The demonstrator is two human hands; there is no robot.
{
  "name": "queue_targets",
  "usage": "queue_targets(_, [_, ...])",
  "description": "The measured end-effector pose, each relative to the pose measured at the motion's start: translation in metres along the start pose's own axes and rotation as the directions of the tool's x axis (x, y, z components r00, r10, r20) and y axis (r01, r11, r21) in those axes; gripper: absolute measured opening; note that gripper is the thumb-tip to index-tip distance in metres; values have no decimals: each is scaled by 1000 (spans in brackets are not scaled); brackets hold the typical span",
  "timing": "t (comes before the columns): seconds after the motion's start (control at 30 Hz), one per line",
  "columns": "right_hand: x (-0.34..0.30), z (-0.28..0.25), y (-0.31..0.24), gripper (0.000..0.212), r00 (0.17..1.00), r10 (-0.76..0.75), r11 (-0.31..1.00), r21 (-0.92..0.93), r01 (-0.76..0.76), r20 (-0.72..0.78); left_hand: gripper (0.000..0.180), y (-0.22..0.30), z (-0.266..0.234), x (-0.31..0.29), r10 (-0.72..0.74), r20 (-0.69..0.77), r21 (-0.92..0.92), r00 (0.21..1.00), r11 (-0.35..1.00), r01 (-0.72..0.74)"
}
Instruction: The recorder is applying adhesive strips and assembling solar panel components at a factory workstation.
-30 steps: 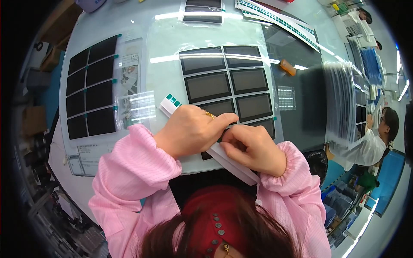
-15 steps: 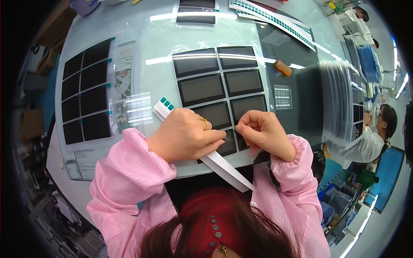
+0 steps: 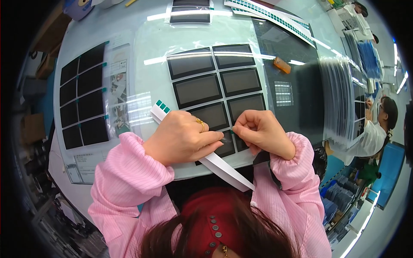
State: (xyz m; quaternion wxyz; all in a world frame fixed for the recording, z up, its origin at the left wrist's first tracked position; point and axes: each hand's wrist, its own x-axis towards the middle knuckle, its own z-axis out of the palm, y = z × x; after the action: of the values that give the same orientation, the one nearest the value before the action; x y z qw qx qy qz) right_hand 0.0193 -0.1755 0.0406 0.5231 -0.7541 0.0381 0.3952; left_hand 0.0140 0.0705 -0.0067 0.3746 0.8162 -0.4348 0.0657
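Across the strip of green stickers (image 3: 223, 170), my left hand (image 3: 183, 136) is closed, its index finger stretched toward the black panels. Green squares show on the strip's far end; the near part is bare white and folded lengthwise. My right hand (image 3: 263, 133) is pinched at a small green sticker (image 3: 232, 132) over the gap between two black panels. Thumb and index finger meet there, partly hiding it. Black rectangular panels (image 3: 197, 91) lie in two columns under clear film, the nearest ones partly covered by my hands.
Another set of black panels (image 3: 91, 99) with green stickers lies to the left. More sticker strips (image 3: 275, 21) lie at the far right, near an orange block (image 3: 282, 65). Film-wrapped sheets (image 3: 340, 101) are stacked to the right, beside a person in white (image 3: 365, 137).
The view has shifted slightly, so the panels appear a little farther left. Both hands keep nearly the same pose, with the right fingertips still at the green sticker.
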Motion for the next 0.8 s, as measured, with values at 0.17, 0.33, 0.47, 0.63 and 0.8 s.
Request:
queue_targets(0.17, [0, 0, 1, 16, 1000, 5, 1000, 2, -5, -8, 21, 1, -1, 0, -8, 11, -2, 1000, 1000, 8])
queue_targets(0.33, [0, -1, 2, 17, 1000, -23, 1000, 11, 23, -21, 26, 1, 2, -1, -26, 17, 9, 1000, 1000, 26])
queue_targets(0.47, [0, 0, 0, 17, 999, -28, 1000, -10, 27, -31, 31, 3, 0, 1, -33, 58, 39, 998, 999, 31])
queue_targets(0.63, [-1, 3, -2, 18, 998, -39, 998, -54, 37, -38, 29, 8, 0, 5, -52, 94, 110, 994, 993, 41])
queue_targets(0.8, [1, 8, -6, 19, 995, -70, 988, -140, 60, -66, 22, 3, 2, 1, -56, 40, 33, 998, 998, 54])
